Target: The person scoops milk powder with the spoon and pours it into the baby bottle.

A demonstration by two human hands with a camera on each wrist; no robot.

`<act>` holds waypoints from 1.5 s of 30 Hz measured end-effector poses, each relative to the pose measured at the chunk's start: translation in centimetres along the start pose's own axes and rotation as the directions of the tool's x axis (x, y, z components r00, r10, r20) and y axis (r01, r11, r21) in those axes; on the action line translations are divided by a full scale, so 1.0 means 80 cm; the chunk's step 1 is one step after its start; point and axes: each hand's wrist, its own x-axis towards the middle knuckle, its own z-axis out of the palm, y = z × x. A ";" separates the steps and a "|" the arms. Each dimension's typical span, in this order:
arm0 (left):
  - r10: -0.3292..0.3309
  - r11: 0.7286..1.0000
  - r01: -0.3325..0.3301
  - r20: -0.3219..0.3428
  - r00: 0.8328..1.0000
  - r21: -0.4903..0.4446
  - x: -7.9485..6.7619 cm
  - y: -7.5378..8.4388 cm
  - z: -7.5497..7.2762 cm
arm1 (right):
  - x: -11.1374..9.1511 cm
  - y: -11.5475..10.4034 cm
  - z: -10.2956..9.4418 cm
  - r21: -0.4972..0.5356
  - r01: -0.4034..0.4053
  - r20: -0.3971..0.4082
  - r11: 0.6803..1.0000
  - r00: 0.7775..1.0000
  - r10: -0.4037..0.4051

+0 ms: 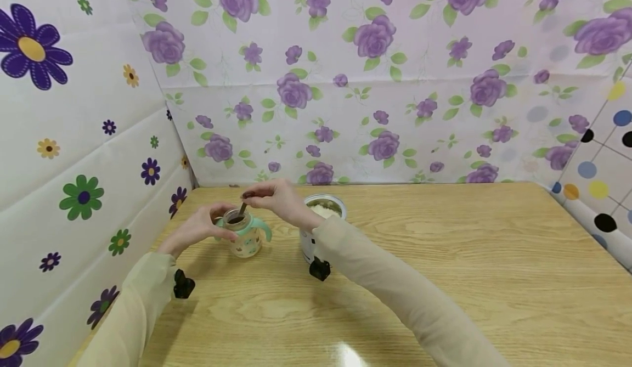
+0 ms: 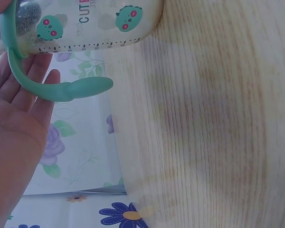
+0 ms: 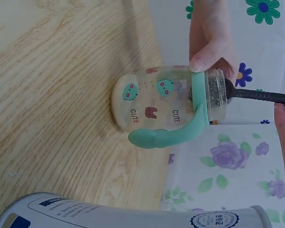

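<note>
Left hand [image 1: 201,227] grips the bottle [image 1: 246,244] near its neck on the table [image 1: 444,257], right hand [image 1: 283,202] pinches the spoon [image 3: 261,96] dipped inside, can [image 1: 307,246] nearby: likely adding powder [image 1: 324,212], next calling for a careful lift-out.

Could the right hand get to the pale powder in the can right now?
Probably yes: the powder shows in the can close by, with no lid over it. But the right hand holds a spoon in the bottle, so that would likely come out first.
</note>
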 end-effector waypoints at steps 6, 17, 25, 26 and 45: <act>0.000 1.000 0.000 -0.007 1.000 0.017 0.002 -0.001 0.001 | 0.005 0.003 0.001 0.162 -0.016 -0.094 0.987 0.995 0.032; 0.023 1.000 -0.023 0.021 1.000 -0.012 0.003 -0.002 0.001 | 0.008 -0.001 -0.005 0.259 0.052 -0.294 0.965 0.955 0.027; 0.053 0.998 -0.052 0.036 0.998 -0.038 0.002 -0.005 0.000 | 0.005 -0.007 -0.015 0.309 0.027 -0.371 0.951 0.924 0.094; 0.053 0.998 -0.052 0.036 0.998 -0.041 0.002 -0.004 0.000 | 0.004 -0.009 -0.017 0.317 0.028 -0.380 0.948 0.920 0.099; 0.060 0.998 -0.059 0.064 0.996 -0.022 0.005 0.004 -0.001 | -0.011 -0.037 -0.062 0.434 0.092 -0.490 0.896 0.859 0.149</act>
